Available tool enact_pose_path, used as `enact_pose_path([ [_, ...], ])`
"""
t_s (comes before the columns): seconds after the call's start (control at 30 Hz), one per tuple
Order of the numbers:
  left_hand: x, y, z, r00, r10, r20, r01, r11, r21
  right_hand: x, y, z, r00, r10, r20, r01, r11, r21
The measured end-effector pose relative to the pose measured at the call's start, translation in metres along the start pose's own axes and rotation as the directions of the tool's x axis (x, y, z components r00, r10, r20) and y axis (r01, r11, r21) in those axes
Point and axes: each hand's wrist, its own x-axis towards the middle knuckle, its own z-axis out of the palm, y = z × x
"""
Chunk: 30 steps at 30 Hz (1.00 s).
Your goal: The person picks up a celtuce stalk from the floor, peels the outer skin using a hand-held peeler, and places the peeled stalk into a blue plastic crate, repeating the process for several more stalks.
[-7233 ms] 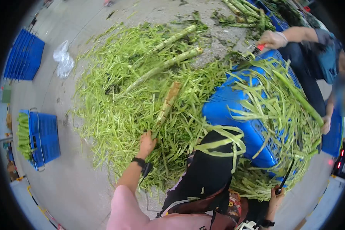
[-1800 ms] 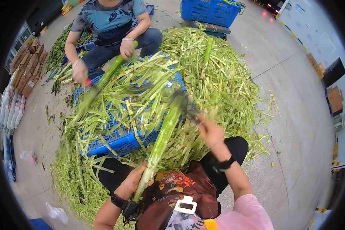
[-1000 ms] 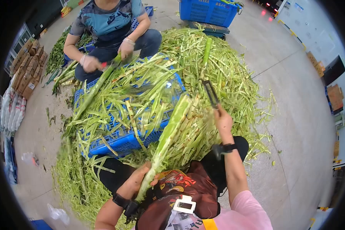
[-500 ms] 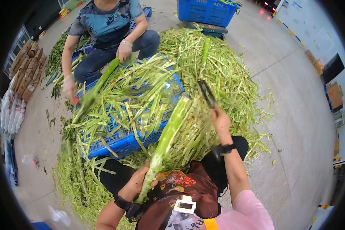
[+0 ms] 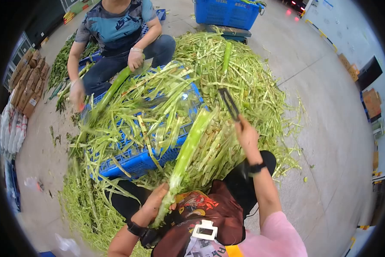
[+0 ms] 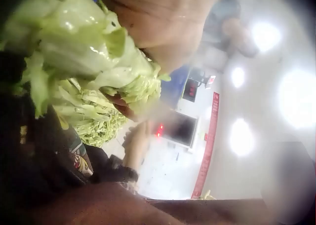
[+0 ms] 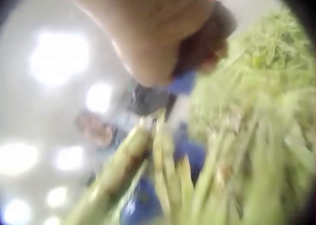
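My left hand (image 5: 156, 200) grips the pale lower end of a thick green celtuce stalk (image 5: 187, 155), which slants up and away from my lap. In the left wrist view ragged peel hangs around that celtuce end (image 6: 89, 52), beside the palm. My right hand (image 5: 247, 136) holds a long black peeler (image 5: 232, 103) to the right of the stalk, apart from it, pointing forward over the peelings. The right wrist view is blurred; the peeler is hidden there behind the right hand (image 7: 158, 32).
Peel strips cover an upturned blue crate (image 5: 141, 162) before my knees; a large peelings heap (image 5: 261, 103) lies beyond. A person (image 5: 119, 30) opposite works along another green stalk (image 5: 115, 88). Another blue crate (image 5: 226, 15) stands on a platform at the back; cartons (image 5: 27, 83) are at left.
Earlier my left hand was reaching to a brown-ended stalk on the heap; it now holds a stalk over my lap. The peeler has come off the stalk's upper end and moved right.
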Motion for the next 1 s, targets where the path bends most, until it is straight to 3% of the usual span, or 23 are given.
enact_pose_path([
  [0.07,-0.003,-0.005,0.002,0.999,-0.031,-0.035,0.027,0.993,-0.111,-0.051,-0.029,-0.001,0.97,-0.242,0.015,0.238,0.962,0.137],
  [0.1,-0.003,-0.005,0.0,0.997,-0.067,-0.027,0.062,0.985,-0.159,-0.076,-0.043,-0.003,0.901,-0.397,0.172,0.394,0.918,0.054],
  [0.13,0.0,-0.004,-0.003,0.995,-0.096,-0.017,0.09,0.974,-0.207,-0.09,-0.074,-0.012,0.71,-0.363,0.604,0.545,0.826,-0.145],
  [0.17,0.004,-0.005,-0.007,0.993,-0.122,-0.006,0.117,0.96,-0.253,-0.117,-0.064,-0.006,0.612,-0.7,0.367,0.705,0.694,0.147],
  [0.2,0.009,-0.009,-0.009,0.993,-0.115,-0.016,0.112,0.983,-0.145,-0.128,-0.068,0.003,0.551,-0.807,0.214,0.731,0.59,0.343],
  [0.27,0.005,-0.008,-0.003,0.997,-0.071,-0.021,0.066,0.982,-0.175,-0.096,-0.067,0.015,0.706,-0.535,0.465,0.596,0.802,0.018],
  [0.3,0.003,-0.005,0.002,0.998,-0.053,-0.021,0.048,0.981,-0.188,-0.075,-0.068,0.018,0.765,-0.351,0.54,0.508,0.845,-0.169],
  [0.33,0.003,-0.005,0.004,0.999,-0.035,-0.016,0.032,0.983,-0.182,-0.052,-0.044,0.022,0.887,-0.377,0.267,0.415,0.905,-0.099],
  [0.37,0.003,-0.004,0.007,0.999,-0.024,-0.034,0.017,0.982,-0.19,-0.027,-0.012,0.027,0.939,-0.344,-0.033,0.344,0.939,-0.001],
  [0.43,0.004,-0.001,0.012,0.997,0.001,-0.071,-0.016,0.978,-0.208,0.003,0.018,0.037,0.985,-0.114,-0.131,0.114,0.993,-0.003],
  [0.53,0.002,0.0,0.007,0.997,-0.075,-0.029,0.062,0.949,-0.31,-0.025,-0.02,0.012,0.93,-0.316,-0.186,0.339,0.935,0.109],
  [0.6,0.002,-0.002,0.002,0.994,-0.105,-0.017,0.089,0.909,-0.408,-0.072,-0.051,0.006,0.864,-0.502,0.035,0.501,0.865,0.036],
  [0.67,0.007,-0.006,-0.007,0.993,-0.117,0.002,0.107,0.899,-0.424,-0.109,-0.073,-0.004,0.623,-0.758,0.194,0.748,0.65,0.138],
  [0.7,0.009,-0.012,-0.013,0.993,-0.119,0.011,0.114,0.911,-0.397,-0.117,-0.076,0.0,0.527,-0.844,0.099,0.805,0.533,0.26],
  [0.77,0.005,-0.015,-0.016,0.995,-0.098,0.013,0.096,0.931,-0.351,-0.092,-0.069,0.002,0.666,-0.526,0.53,0.682,0.716,-0.147],
  [0.8,0.0,-0.009,-0.009,0.997,-0.074,0.011,0.073,0.941,-0.331,-0.07,-0.049,0.008,0.841,-0.442,0.311,0.509,0.841,-0.181],
  [0.83,-0.001,-0.003,-0.003,0.999,-0.041,0.011,0.042,0.949,-0.311,-0.049,-0.002,0.028,0.88,-0.475,-0.031,0.475,0.88,0.0],
  [0.97,0.006,0.009,0.016,0.997,-0.004,-0.077,-0.016,0.969,-0.248,-0.049,-0.01,0.026,0.921,-0.377,-0.098,0.371,0.926,-0.073],
  [1.0,0.005,0.013,0.019,0.997,-0.02,-0.08,0.002,0.977,-0.213,-0.064,-0.023,0.024,0.878,-0.477,-0.03,0.477,0.879,-0.005],
])
